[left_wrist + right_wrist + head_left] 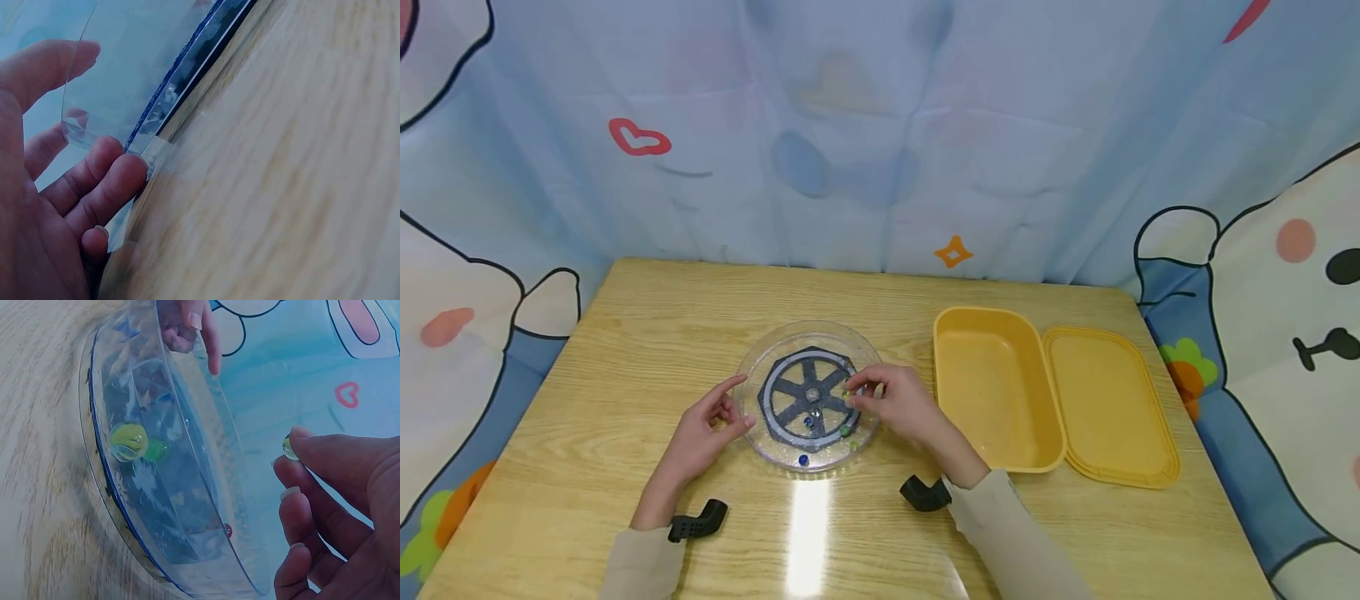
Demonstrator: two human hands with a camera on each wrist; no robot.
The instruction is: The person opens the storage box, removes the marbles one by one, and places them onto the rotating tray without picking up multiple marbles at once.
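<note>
A clear round dish stands on the table, with a dark six-spoked wheel pattern showing in it. My left hand holds the dish's left side, thumb and fingertips at its rim. In the left wrist view, curled fingers touch the clear wall. My right hand is over the dish's right side. Between thumb and forefinger it pinches a clear marble with yellow-green in it. A blue marble, a green marble and a yellow-swirled marble lie in the dish, among others.
To the right of the dish stands a yellow plastic box with nothing visible inside. Its yellow lid lies flat beside it. A blue patterned curtain hangs behind the wooden table.
</note>
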